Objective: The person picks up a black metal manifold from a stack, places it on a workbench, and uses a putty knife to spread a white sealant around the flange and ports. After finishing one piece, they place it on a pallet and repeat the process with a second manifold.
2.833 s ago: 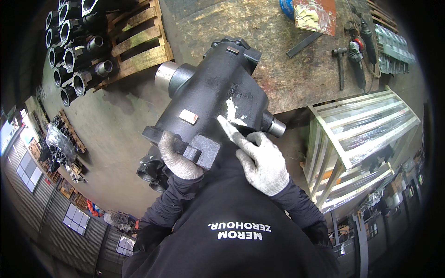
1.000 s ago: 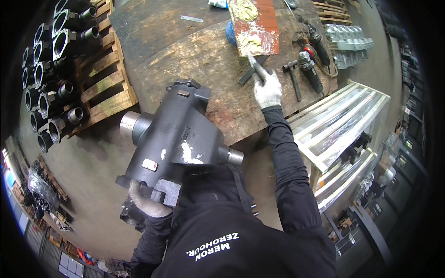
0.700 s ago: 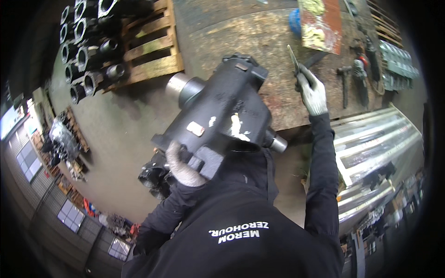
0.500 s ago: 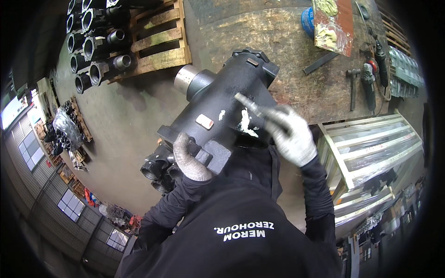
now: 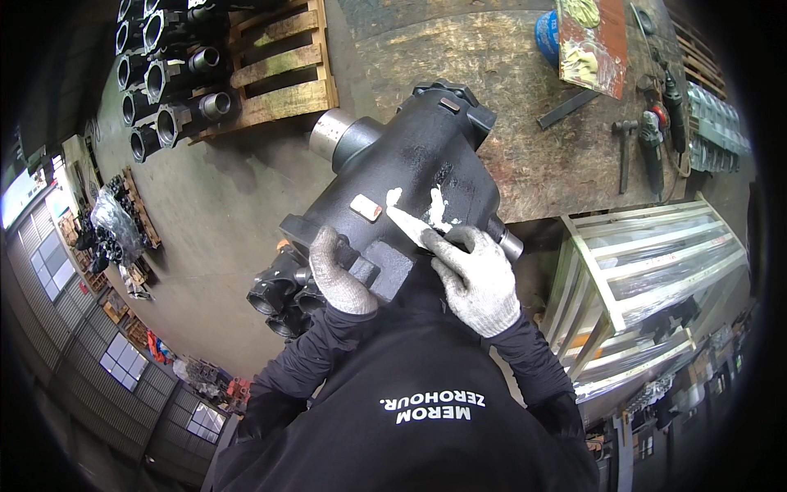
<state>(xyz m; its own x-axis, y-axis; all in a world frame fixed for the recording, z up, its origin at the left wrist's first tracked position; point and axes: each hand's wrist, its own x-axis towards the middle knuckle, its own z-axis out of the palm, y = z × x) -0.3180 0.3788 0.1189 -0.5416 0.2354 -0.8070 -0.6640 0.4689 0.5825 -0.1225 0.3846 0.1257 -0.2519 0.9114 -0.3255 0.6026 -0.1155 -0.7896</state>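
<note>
A large black cast metal housing with a bare steel stub at its far end lies tilted in front of me. My left hand, in a grey knit glove, grips its near lower corner. My right hand, also gloved, holds a narrow putty blade whose tip lies flat on the housing's top face. White filler smears sit on the face just past the blade. A small tan tag is fixed to the left of them.
A worn workbench behind the housing carries a hammer, an angle grinder, a flat bar and a red board with paste. A pallet of black castings stands far left, a metal-framed rack right.
My right hand was out at the workbench a second ago, then came back with the blade and now presses it on the housing's white patch. My left hand kept its hold.
</note>
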